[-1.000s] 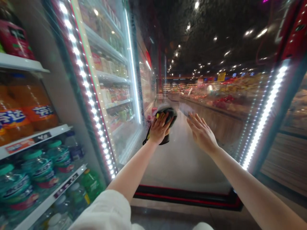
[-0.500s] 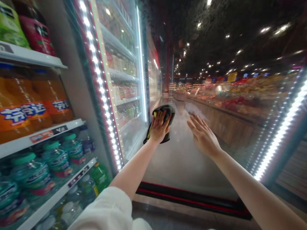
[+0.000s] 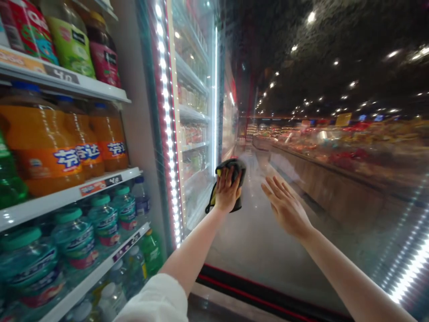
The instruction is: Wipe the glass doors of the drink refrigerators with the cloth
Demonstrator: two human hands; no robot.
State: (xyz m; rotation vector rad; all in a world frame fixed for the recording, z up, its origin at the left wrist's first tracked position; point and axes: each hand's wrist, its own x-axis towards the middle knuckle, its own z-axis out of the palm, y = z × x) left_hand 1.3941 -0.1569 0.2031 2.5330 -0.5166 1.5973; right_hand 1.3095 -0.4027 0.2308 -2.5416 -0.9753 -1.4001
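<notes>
My left hand (image 3: 225, 195) presses a dark grey cloth (image 3: 237, 205) with yellow patches against the fogged glass door (image 3: 261, 255). Its fingers lie over the cloth, and a black-edged loop of fabric sticks out at the lower left. To the right, my right hand (image 3: 288, 209) is stretched flat at the same glass, fingers extended and holding nothing. A faint reflection shows beyond its fingertips; I cannot tell whether the palm touches the pane.
On the left, open cooler shelves (image 3: 110, 94) hold orange soda bottles (image 3: 43, 134) and teal-capped bottles (image 3: 73, 237). A bright LED strip (image 3: 169, 134) lines the cooler frame. The door's black lower edge (image 3: 248, 290) has a red line. Store displays (image 3: 351, 156) show through the glass.
The view has turned left, so more of the shelves shows and the scene sits farther right. The cloth and both hands stay at nearly the same place on the door.
</notes>
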